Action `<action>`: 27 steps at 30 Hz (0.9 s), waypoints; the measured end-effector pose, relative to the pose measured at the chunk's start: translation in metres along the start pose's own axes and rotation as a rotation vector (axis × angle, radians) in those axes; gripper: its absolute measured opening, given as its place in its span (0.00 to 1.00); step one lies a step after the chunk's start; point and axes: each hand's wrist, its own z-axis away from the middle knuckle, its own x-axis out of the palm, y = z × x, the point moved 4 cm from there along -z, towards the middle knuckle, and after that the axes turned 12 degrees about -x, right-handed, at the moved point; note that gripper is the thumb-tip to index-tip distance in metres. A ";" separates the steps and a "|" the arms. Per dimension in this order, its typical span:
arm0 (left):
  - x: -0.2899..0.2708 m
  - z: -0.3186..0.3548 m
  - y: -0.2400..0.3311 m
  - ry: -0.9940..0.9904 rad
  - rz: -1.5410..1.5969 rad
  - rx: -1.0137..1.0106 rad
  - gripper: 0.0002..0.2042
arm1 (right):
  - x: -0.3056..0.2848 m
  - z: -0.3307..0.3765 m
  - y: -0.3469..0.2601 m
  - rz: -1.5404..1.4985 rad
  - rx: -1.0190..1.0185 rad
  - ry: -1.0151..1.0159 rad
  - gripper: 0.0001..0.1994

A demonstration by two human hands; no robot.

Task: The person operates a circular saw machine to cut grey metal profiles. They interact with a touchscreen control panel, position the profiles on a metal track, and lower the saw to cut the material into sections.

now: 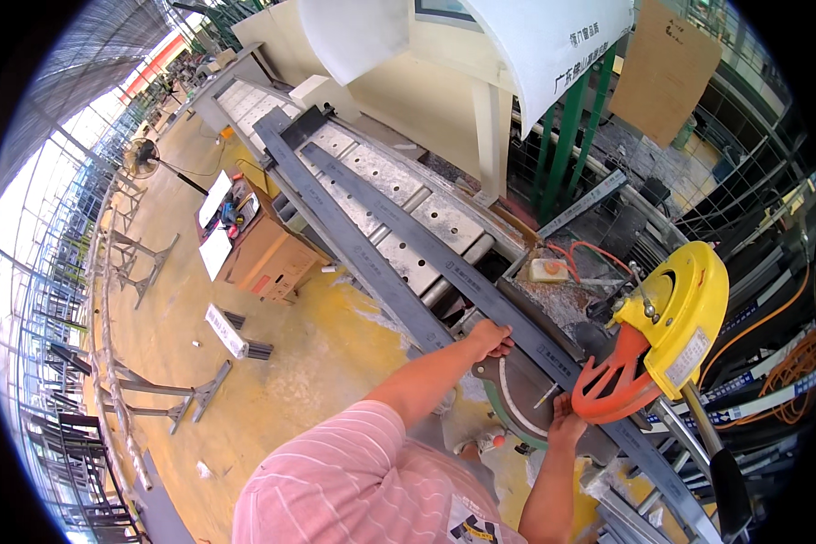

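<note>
A long dark grey metal profile [463,275] runs from the roller table down across the saw's bed and passes under the cutting head. My left hand [491,339] is closed on its near edge, just left of the saw's turntable [522,399]. Closer to the blade, my right hand [567,422] has its fingers bent against the same edge, beside the orange blade guard [615,376]. The yellow housing of the mitre saw [694,299] stands raised at the right, its black handle [730,490] tilted down. The blade itself is hidden.
A second grey profile [363,258] lies alongside on the perforated roller table [381,186]. Left of it stands a cardboard box [276,254] with tools on top. Metal trestles [168,399] and a fan [141,159] are farther left. Orange hoses [793,381] hang at right.
</note>
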 end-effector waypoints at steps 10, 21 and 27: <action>-0.040 -0.015 0.007 0.091 0.185 0.059 0.10 | 0.002 0.009 0.022 0.182 0.182 -0.064 0.09; -0.049 -0.026 0.017 0.036 0.172 0.066 0.14 | 0.202 0.230 -0.301 0.056 -0.985 -0.562 0.28; -0.039 -0.027 0.022 0.109 0.153 0.042 0.11 | 0.125 0.268 -0.231 -0.272 -0.782 -0.589 0.24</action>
